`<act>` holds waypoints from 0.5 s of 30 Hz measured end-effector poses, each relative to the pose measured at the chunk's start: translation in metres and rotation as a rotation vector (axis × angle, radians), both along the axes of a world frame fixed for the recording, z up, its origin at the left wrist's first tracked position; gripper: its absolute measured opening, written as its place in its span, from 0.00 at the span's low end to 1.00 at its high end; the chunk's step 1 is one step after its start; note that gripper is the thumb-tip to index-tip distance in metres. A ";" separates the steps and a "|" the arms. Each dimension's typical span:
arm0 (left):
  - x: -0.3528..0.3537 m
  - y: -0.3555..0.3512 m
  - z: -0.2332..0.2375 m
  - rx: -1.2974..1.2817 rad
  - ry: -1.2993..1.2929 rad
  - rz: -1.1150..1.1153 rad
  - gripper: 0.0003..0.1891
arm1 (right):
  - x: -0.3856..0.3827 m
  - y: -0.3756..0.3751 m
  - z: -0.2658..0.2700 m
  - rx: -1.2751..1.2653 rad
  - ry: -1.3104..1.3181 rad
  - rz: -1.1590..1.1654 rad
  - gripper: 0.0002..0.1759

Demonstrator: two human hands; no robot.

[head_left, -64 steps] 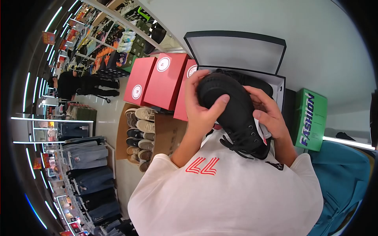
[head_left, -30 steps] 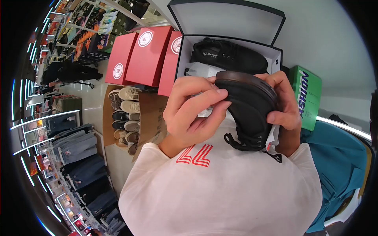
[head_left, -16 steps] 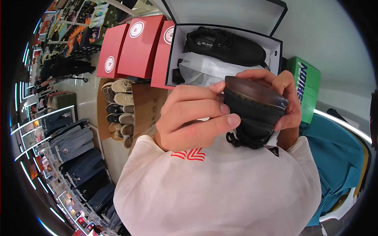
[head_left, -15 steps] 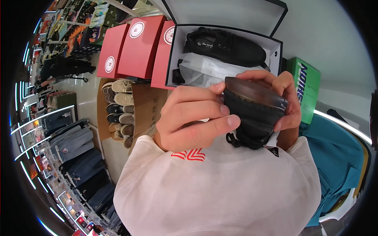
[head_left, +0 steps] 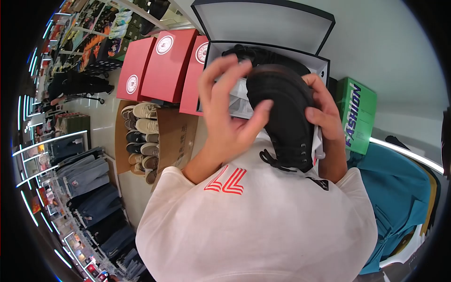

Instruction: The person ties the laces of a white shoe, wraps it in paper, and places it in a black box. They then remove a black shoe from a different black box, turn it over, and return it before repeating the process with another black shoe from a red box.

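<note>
A black lace-up shoe (head_left: 284,103) stands toe-up in front of my chest, its laces dangling near my shirt. My right hand (head_left: 324,108) grips its right side near the toe. Beside its left edge, my left hand (head_left: 230,108) has its fingers spread, slightly blurred by motion. The left thumb overlaps the upper; whether it touches cannot be told. Behind the shoe, a shoe box (head_left: 324,70) with its lid raised holds another black shoe (head_left: 253,54) and white tissue paper (head_left: 239,96), both partly hidden.
Red boxes (head_left: 167,66) stand left of the shoe box, above a cardboard carton (head_left: 176,136) of several shoes. To the right are a green box (head_left: 359,115) and teal clothing (head_left: 392,188). Jeans (head_left: 94,188) hang at far left, with a person (head_left: 77,84) beyond.
The shoe has tilted from showing its sole edge to showing its upper. My left hand has come off it, fingers spreading up and left; my right hand still holds it.
</note>
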State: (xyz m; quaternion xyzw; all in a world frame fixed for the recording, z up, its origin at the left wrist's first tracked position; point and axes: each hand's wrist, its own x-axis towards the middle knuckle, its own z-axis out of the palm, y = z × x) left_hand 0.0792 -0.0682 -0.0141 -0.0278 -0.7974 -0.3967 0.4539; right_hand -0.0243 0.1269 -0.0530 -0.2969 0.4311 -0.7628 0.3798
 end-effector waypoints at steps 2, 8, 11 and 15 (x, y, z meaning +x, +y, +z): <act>-0.006 -0.004 -0.004 -0.032 -0.069 0.081 0.29 | 0.001 -0.008 -0.003 0.087 -0.092 -0.033 0.32; -0.014 -0.041 -0.036 0.779 -0.325 -0.116 0.20 | -0.017 -0.001 0.003 0.352 0.093 0.075 0.43; -0.012 -0.076 -0.061 1.024 -0.234 0.036 0.15 | -0.023 0.012 -0.021 0.270 0.124 0.113 0.58; 0.000 -0.080 -0.083 0.908 -0.329 0.167 0.18 | -0.006 0.014 -0.014 0.175 0.050 -0.008 0.62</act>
